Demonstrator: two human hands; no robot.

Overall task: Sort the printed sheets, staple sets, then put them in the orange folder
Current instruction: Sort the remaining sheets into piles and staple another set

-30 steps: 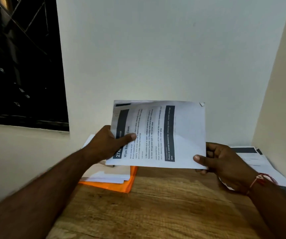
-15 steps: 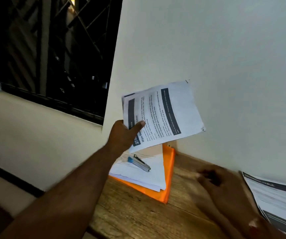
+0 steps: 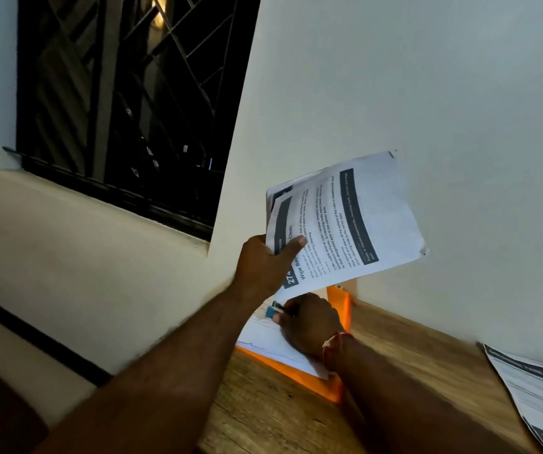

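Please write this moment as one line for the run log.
left hand: holds printed sheets up | right hand: on stapler | orange folder: under papers

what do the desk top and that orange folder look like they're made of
Desk top: looks like wood or a wood-grain laminate, with brown streaked grain and a matte finish; which one, I can't tell. Orange folder: probably thin plastic, since its edge glows bright and slightly translucent, though coated card is possible.

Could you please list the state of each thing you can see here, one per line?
Left hand: raised, gripping the printed sheets.
Printed sheets: held in the air, tilted.
Right hand: down on the stapler.
Stapler: mostly hidden, on the white papers.
White papers: stacked on the folder.
Orange folder: flat on the table.
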